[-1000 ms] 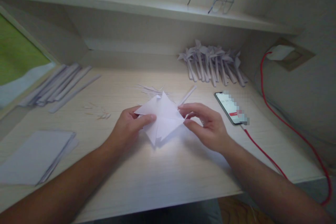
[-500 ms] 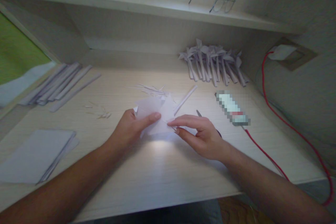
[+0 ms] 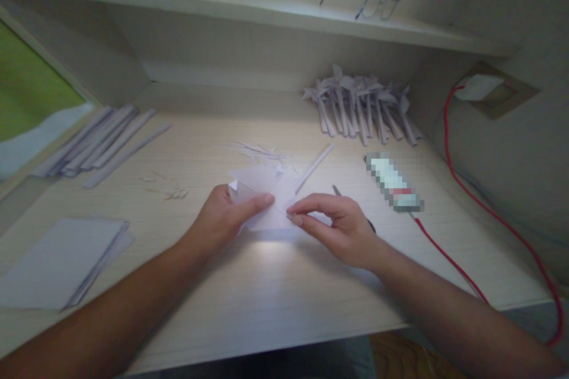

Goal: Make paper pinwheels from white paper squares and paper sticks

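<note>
Carefully, from the left: left hand (image 3: 220,216) gripping folded white paper (image 3: 263,196) with thumb on top, at middle of desk (image 3: 275,284). Right hand (image 3: 335,225) pinching its right edge; better to press the crease flat, without tearing

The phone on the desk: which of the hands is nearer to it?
Right. The right hand lies just left of the phone, apart from it, pinching the folded paper. The left hand holds the paper farther left.
</note>
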{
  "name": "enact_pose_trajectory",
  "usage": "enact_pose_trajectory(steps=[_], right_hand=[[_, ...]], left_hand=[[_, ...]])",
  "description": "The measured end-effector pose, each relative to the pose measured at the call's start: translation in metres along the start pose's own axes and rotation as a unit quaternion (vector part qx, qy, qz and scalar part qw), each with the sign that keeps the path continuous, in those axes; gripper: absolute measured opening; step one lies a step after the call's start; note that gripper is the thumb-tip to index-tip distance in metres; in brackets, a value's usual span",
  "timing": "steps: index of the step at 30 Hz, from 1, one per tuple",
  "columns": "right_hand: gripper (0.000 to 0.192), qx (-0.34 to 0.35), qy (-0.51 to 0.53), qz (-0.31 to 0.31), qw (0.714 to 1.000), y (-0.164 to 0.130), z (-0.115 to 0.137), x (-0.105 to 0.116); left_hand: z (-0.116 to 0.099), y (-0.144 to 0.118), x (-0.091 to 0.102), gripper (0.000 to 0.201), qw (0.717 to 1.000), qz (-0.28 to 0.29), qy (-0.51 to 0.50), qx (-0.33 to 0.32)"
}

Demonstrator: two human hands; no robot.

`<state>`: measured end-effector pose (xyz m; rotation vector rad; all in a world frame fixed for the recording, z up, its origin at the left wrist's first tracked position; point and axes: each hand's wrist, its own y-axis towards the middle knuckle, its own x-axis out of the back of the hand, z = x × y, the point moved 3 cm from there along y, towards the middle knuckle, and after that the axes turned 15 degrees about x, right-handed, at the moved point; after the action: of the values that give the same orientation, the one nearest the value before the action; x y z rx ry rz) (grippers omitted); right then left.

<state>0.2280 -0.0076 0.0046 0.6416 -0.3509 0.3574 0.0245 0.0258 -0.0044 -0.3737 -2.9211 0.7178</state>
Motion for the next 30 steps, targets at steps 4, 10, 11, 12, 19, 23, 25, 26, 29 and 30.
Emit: enact_pose_trajectory(steps=[4,10,11,12,19,23,25,26,29,30], right_hand=[[0.009,-0.018,-0.007,-0.023,1.000,-0.002,-0.001,0.000],[0.009,-0.034,0.026,-0.035,0.998,-0.006,-0.008,-0.002],[0.009,-0.036,0.031,-0.037,0.998,-0.006,-0.009,-0.003],[0.009,-0.037,0.034,-0.041,0.998,-0.006,-0.010,-0.003],[0.008,-0.047,0.054,-0.067,0.995,-0.004,-0.010,-0.003],[0.008,-0.051,0.050,-0.059,0.996,-0.003,-0.010,-0.003],[0.011,-0.057,0.038,-0.054,0.996,-0.003,-0.010,-0.002],[0.012,-0.061,0.030,-0.051,0.996,-0.003,-0.010,-0.002],[0.013,-0.076,0.008,-0.045,0.996,-0.002,-0.012,-0.001],[0.013,-0.082,0.006,-0.048,0.995,-0.002,-0.012,-0.001]], left_hand=[[0.000,0.000,-0.001,0.027,1.000,0.003,0.005,0.001],[0.002,0.001,0.000,0.027,1.000,0.000,0.015,-0.001],[0.003,0.001,0.000,0.027,1.000,0.003,0.013,-0.001],[0.003,0.001,-0.001,0.028,1.000,0.005,0.010,-0.003],[0.002,-0.001,-0.005,0.027,1.000,0.002,-0.010,-0.005],[0.003,-0.002,-0.005,0.026,1.000,-0.001,-0.020,-0.011],[0.006,0.000,-0.005,0.026,1.000,0.001,-0.029,-0.008],[0.008,0.001,-0.005,0.027,0.999,0.003,-0.033,-0.006],[0.012,0.004,-0.005,0.029,0.999,0.010,-0.031,-0.001],[0.013,0.004,-0.005,0.029,1.000,0.009,-0.029,0.000]])
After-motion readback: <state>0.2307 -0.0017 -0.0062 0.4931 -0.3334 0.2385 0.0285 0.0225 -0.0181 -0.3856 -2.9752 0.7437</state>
